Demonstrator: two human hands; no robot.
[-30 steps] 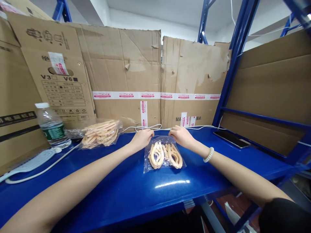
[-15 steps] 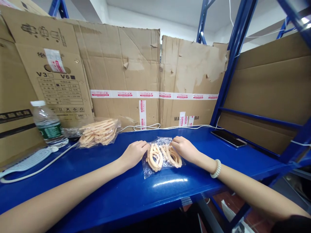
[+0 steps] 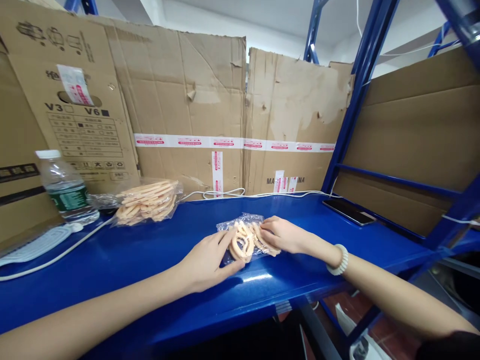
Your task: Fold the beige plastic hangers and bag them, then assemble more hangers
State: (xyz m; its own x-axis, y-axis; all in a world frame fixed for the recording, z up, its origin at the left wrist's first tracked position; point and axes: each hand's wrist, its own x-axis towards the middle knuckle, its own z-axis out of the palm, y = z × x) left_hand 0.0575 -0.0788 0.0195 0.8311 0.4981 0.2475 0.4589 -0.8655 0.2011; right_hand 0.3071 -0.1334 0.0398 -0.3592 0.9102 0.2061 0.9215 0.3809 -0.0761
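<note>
A small clear plastic bag (image 3: 242, 239) of peach-coloured curved clips lies on the blue shelf top (image 3: 150, 260). My left hand (image 3: 208, 260) rests at the bag's near-left corner, fingers extended against it, thumb beneath the edge. On the bag's right side my right hand (image 3: 283, 234) lies with its fingers pressing down on the clips. A white bead bracelet (image 3: 337, 261) is on my right wrist. The bag's near edge is hidden by my left fingers.
A larger bag of the same peach clips (image 3: 146, 201) sits at the back left, beside a water bottle (image 3: 65, 187). A white cable (image 3: 258, 194) runs along the cardboard boxes (image 3: 187, 115) behind. A dark phone (image 3: 348, 212) lies at the right; a white power strip (image 3: 33, 245) lies far left.
Both hands slid from the bag's far top edge toward me along the bag. The bag has bunched up shorter and my left hand now sits at its near-left corner.
</note>
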